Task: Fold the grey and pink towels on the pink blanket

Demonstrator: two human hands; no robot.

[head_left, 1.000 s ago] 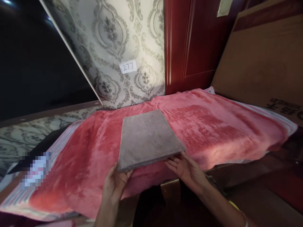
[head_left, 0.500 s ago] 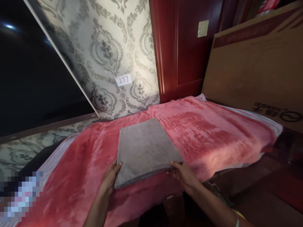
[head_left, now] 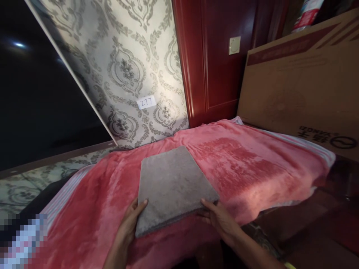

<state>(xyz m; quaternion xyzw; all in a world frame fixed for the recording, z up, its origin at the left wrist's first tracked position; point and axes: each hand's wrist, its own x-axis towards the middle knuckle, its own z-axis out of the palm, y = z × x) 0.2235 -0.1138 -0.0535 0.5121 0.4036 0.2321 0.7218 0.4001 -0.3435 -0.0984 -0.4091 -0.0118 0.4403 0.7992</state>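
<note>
A folded grey fleecy cloth (head_left: 175, 188) lies flat on a pink plush blanket (head_left: 252, 175), its corners pointing toward me. My left hand (head_left: 127, 220) holds the cloth's near left edge by the lower corner, thumb and fingers at the rim. My right hand (head_left: 220, 220) grips the near right corner, with its fingers reaching along the edge. The blanket is draped over a surface with a striped sheet edge showing beneath it.
Behind the blanket stand a damask-patterned wall panel (head_left: 126, 71) with a small "277" label (head_left: 146, 102) and a dark red wooden door (head_left: 215, 63). A large cardboard sheet (head_left: 297, 89) leans at the right. A dark glossy panel (head_left: 42, 93) fills the upper left.
The view has tilted upward, so the whole scene sits lower in the picture. Both hands stay at the cloth's near corners, and the cloth remains on the blanket.
</note>
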